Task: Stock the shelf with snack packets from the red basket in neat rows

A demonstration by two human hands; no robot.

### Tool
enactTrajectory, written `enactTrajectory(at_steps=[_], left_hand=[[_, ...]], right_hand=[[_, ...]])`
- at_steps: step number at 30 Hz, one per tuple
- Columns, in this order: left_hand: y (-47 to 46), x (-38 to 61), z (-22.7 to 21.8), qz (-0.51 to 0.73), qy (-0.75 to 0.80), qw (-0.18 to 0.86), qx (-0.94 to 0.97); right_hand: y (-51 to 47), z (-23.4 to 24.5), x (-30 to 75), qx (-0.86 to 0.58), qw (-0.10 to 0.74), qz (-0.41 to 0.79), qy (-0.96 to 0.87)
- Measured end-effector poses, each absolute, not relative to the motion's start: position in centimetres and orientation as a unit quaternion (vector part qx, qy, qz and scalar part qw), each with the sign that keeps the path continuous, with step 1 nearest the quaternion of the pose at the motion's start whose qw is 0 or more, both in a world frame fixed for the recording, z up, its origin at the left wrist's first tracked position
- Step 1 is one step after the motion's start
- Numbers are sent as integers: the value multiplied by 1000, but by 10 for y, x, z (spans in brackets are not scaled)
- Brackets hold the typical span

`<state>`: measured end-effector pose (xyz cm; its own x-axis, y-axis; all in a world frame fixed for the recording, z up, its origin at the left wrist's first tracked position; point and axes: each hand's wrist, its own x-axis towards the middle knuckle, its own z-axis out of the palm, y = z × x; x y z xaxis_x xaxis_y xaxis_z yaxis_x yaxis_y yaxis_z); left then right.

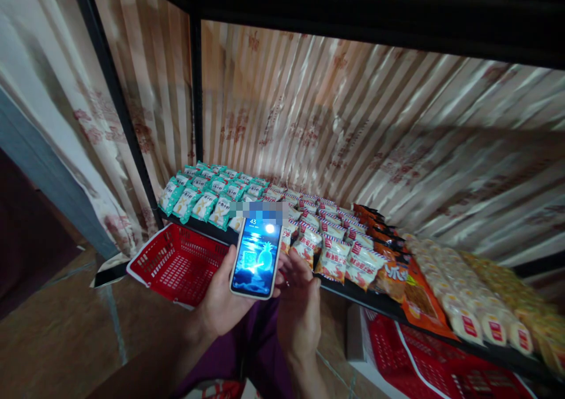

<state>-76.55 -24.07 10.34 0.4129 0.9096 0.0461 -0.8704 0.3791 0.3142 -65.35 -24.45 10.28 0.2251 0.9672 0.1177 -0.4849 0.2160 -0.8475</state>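
Note:
A smartphone (pixel 256 260) with a lit lock screen of blue water and a glowing pineapple lies upright in my left hand (pixel 227 302), whose fingers wrap round its back and edges. My right hand (pixel 300 311) is just right of the phone, palm turned toward it, fingers bent and apart. Whether its fingertips touch the phone's edge I cannot tell. Behind the phone, rows of snack bags stand on a low black shelf: teal and white bags (pixel 185 203) to the left, white and red striped bags (pixel 334 258) in the middle. A blurred patch covers the phone's top.
A red basket (pixel 176 263) sits on the floor at left, more red baskets (pixel 424 352) below the shelf at right. Further along the shelf are orange bags (pixel 421 296), round white packs (pixel 461 319) and yellowish packs (pixel 507 281). Black posts (pixel 196 93) and a patterned curtain (pixel 304 116) stand behind.

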Motion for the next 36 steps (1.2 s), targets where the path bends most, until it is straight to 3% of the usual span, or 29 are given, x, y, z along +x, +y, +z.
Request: enactTrajectory(at_steps=[36], left_hand=[[-242, -767, 99, 545, 75, 821, 153]], right_hand=[[-246, 103, -651, -335, 669, 564, -351]])
